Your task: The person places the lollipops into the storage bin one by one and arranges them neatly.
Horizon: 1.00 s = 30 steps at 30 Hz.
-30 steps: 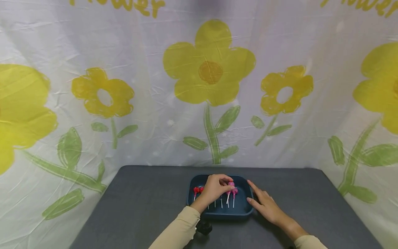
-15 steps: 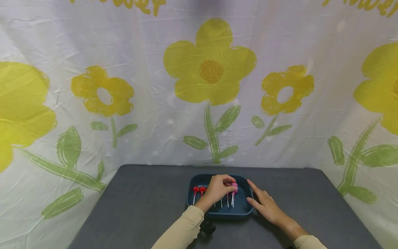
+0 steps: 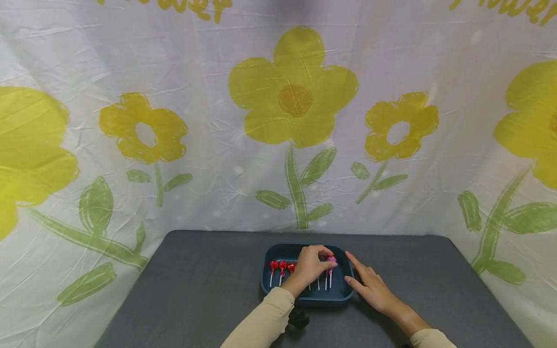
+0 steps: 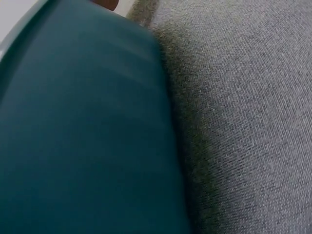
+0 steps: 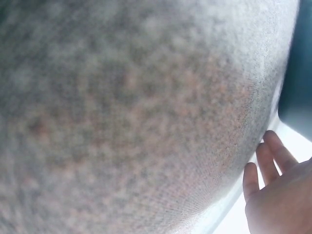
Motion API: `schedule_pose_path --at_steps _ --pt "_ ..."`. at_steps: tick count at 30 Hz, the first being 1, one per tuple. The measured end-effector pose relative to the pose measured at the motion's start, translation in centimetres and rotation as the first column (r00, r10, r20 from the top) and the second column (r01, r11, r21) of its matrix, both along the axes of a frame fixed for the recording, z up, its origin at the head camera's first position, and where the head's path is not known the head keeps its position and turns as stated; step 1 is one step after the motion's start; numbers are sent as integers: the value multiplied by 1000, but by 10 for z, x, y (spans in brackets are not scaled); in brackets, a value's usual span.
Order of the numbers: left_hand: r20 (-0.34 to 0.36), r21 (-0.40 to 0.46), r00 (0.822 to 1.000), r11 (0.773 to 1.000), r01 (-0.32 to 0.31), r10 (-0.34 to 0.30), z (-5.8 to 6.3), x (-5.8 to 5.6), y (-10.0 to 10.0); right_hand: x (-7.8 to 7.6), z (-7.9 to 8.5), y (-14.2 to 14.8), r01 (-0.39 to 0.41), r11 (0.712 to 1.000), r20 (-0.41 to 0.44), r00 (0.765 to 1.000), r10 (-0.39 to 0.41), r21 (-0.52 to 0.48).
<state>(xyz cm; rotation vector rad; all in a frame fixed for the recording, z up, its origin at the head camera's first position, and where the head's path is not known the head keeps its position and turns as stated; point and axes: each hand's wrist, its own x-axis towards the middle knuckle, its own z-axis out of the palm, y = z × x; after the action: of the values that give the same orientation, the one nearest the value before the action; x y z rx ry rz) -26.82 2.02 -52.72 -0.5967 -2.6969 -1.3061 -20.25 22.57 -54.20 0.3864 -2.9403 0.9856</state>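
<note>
A dark blue tray [image 3: 319, 303] holds a row of lollipops with white sticks. My left hand [image 3: 307, 266] reaches over its middle, thumb and fingers pinching a pink lollipop [image 3: 332, 261] by the head near the right side. Another stick shows just left of that one. At the left end lie several red lollipops [image 3: 273, 265]; the hand hides the heads in the middle of the row. My right hand [image 3: 373, 289] has its fingers extended, fingertips right at the tray's right rim. In the right wrist view, fingers [image 5: 251, 180] spread beside the tray's wall [image 5: 297, 92].
The tray stands on a dark grey table [image 3: 209, 285], its outer wall [image 4: 92, 126] filling the left wrist view's left half. A small black object [image 3: 299, 319] shows by the left forearm. A flower-printed curtain [image 3: 209, 183] hangs behind the table.
My left hand has moved right with the pink lollipop, baring more red lollipops at the left of the row. The right hand stays at the tray's right rim.
</note>
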Motion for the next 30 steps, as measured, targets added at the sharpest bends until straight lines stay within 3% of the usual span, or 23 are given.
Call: schedule_pose_path --at_steps 6,30 --pt "-23 -66 1000 998 -20 18 0 0 5 0 2 0 -5 1000 -7 1000 5 6" --pt "-53 -174 998 984 -32 23 -8 2 17 -1 -1 0 -9 1000 -34 999 9 7"
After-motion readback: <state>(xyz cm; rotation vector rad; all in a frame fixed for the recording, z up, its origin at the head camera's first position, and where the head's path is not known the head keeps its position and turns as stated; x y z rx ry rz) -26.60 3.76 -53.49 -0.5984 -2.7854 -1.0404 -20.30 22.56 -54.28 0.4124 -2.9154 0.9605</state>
